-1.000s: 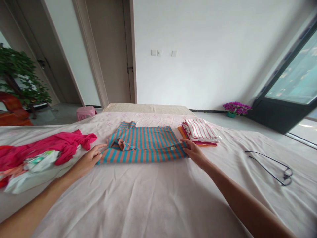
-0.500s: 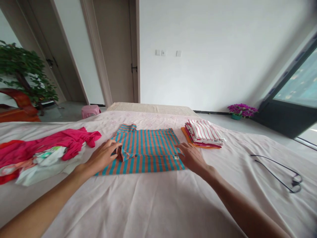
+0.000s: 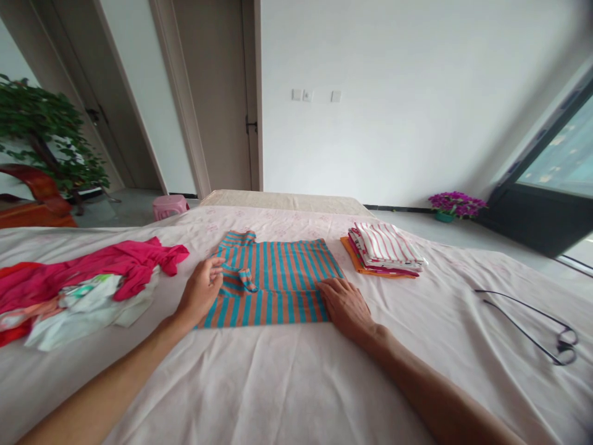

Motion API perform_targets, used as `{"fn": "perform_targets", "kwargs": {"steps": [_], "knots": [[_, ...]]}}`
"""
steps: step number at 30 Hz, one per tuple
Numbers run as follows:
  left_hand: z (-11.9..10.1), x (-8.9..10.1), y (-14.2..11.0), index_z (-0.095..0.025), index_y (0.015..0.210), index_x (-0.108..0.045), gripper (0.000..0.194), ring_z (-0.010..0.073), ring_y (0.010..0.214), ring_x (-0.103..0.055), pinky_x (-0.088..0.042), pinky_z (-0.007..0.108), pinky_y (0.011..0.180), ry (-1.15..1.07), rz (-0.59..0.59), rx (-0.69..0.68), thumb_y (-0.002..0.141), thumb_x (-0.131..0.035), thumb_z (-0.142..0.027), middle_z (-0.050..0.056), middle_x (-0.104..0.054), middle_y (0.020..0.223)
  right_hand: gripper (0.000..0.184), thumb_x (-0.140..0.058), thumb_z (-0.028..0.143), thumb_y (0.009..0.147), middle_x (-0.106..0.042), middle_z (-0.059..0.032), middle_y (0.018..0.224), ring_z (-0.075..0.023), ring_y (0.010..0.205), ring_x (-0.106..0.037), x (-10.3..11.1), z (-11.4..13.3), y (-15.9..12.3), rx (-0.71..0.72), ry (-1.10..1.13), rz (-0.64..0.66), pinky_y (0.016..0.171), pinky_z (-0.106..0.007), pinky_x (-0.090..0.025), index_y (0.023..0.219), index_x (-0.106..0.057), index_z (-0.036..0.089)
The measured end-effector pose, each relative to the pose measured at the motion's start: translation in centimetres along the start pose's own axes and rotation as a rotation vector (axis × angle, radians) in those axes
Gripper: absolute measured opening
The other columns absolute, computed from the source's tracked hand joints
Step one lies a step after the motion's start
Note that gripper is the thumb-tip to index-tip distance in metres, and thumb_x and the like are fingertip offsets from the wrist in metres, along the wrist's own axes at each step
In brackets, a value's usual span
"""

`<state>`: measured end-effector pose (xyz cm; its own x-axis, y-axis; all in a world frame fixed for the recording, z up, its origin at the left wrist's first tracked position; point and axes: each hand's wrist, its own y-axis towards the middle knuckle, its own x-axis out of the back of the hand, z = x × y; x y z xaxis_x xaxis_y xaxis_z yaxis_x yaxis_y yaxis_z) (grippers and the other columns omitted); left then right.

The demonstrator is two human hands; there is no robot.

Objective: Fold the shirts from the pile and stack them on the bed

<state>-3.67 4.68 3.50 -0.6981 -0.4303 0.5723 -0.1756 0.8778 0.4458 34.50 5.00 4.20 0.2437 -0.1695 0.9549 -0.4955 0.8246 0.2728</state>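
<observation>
A blue and orange-brown striped shirt (image 3: 282, 266) lies spread on the bed in front of me, its lower part folded up in a band along the near edge. My left hand (image 3: 202, 287) is at the shirt's left side, fingers curled against the fabric edge; the thumb is partly hidden. A small folded-over striped flap, perhaps a sleeve, rests just right of those fingers. On the right edge of the shirt, my right hand (image 3: 345, 304) lies palm down with its fingers stretched over the fabric.
Rumpled pink, red and white clothes (image 3: 92, 278) lie on the left. A folded stack of clothes (image 3: 386, 244), striped white on top, stands right of the shirt. Black-framed glasses (image 3: 528, 315) rest farther right on the pale bedsheet (image 3: 278, 383). Beyond the bed is a pink stool (image 3: 170, 206).
The striped flap has left my left fingers and lies on the shirt. My left hand has shifted slightly right; my right hand has moved inward and flattened. Both lower sides of the shirt have come in.
</observation>
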Motion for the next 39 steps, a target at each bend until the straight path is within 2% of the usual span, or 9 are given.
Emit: {"fn": "perform_targets", "kwargs": {"steps": [6,11,14,20,24,28,33,36,39], "knots": [[1.1,0.0,-4.7,-0.019,0.119,-0.059,0.032,0.0257,0.121,-0.057,-0.046,0.046,0.105,0.391,0.117,-0.263,0.093,-0.045,-0.029,0.012,-0.062,0.125,0.043,-0.046,0.009,0.090,-0.060,-0.0084,0.131,-0.0241,0.122,-0.050,1.0,4.8,1.9,0.314,0.109,0.030,0.102,-0.040,-0.040,0.128,-0.062,0.024],[2.1,-0.4,-5.1,-0.014,0.132,-0.056,0.047,0.0326,0.137,-0.045,-0.035,0.053,0.112,0.616,0.179,-0.255,0.096,-0.040,-0.038,0.018,-0.053,0.144,0.041,-0.045,0.021,0.097,-0.055,-0.0060,0.140,-0.0220,0.129,-0.047,0.4,11.4,5.0,0.529,0.181,0.038,0.107,-0.038,-0.038,0.138,-0.052,0.024],[1.9,-0.2,-5.2,-0.011,0.137,-0.053,0.052,0.0336,0.139,-0.042,-0.032,0.054,0.112,0.699,0.212,-0.211,0.097,-0.036,-0.039,0.020,-0.048,0.149,0.044,-0.048,0.034,0.099,-0.049,-0.0077,0.146,-0.0240,0.136,-0.039,-1.4,13.3,6.5,0.554,0.141,0.047,0.115,-0.043,-0.029,0.140,-0.047,0.020],[1.1,-0.2,-5.9,-0.008,0.140,-0.050,0.057,0.0394,0.139,-0.041,-0.032,0.059,0.109,0.776,0.153,-0.114,0.094,-0.040,-0.041,0.026,-0.045,0.149,0.044,-0.043,0.042,0.100,-0.057,-0.0163,0.135,-0.0311,0.132,-0.042,-2.8,11.9,7.6,0.156,0.024,0.000,0.115,-0.054,-0.026,0.131,-0.054,0.013],[0.6,-0.2,-5.7,-0.010,0.140,-0.051,0.054,0.0371,0.146,-0.030,-0.025,0.056,0.116,0.760,0.065,-0.237,0.092,-0.042,-0.035,0.022,-0.037,0.155,0.047,-0.039,0.038,0.102,-0.048,-0.0143,0.146,-0.0283,0.141,-0.033,-2.2,12.7,7.5,0.259,0.063,-0.060,0.119,-0.049,-0.022,0.142,-0.046,0.014],[1.3,-0.2,-5.5,-0.009,0.143,-0.048,0.054,0.0319,0.145,-0.034,-0.027,0.049,0.118,0.735,0.186,-0.355,0.095,-0.038,-0.033,0.018,-0.043,0.153,0.057,-0.040,0.046,0.101,-0.040,-0.0106,0.155,-0.0246,0.146,-0.026,-3.8,14.0,7.6,0.447,0.105,-0.001,0.121,-0.045,-0.021,0.149,-0.038,0.015],[2.2,-0.4,-5.5,-0.008,0.145,-0.045,0.059,0.0321,0.144,-0.036,-0.029,0.051,0.116,0.746,0.218,-0.239,0.096,-0.036,-0.040,0.018,-0.042,0.154,0.062,-0.032,0.052,0.102,-0.034,-0.0129,0.157,-0.0268,0.146,-0.030,-6.3,11.8,8.8,0.320,0.027,0.005,0.120,-0.046,-0.022,0.152,-0.035,0.013],[2.0,0.0,-5.0,-0.008,0.142,-0.048,0.059,0.0286,0.142,-0.040,-0.032,0.045,0.116,0.654,0.200,-0.137,0.094,-0.038,-0.043,0.017,-0.047,0.151,0.063,-0.031,0.053,0.102,-0.035,-0.0118,0.157,-0.0265,0.146,-0.030,-6.1,9.9,9.1,0.254,-0.009,0.020,0.120,-0.046,-0.022,0.152,-0.035,0.015],[1.4,2.0,-4.1,-0.012,0.135,-0.053,0.053,0.0206,0.132,-0.052,-0.041,0.033,0.109,0.471,0.133,-0.007,0.096,-0.030,-0.040,0.013,-0.059,0.140,0.062,-0.028,0.053,0.103,-0.035,-0.0106,0.157,-0.0272,0.146,-0.030,-4.8,8.5,8.1,0.188,-0.029,0.063,0.119,-0.048,-0.022,0.151,-0.037,0.015]]}}
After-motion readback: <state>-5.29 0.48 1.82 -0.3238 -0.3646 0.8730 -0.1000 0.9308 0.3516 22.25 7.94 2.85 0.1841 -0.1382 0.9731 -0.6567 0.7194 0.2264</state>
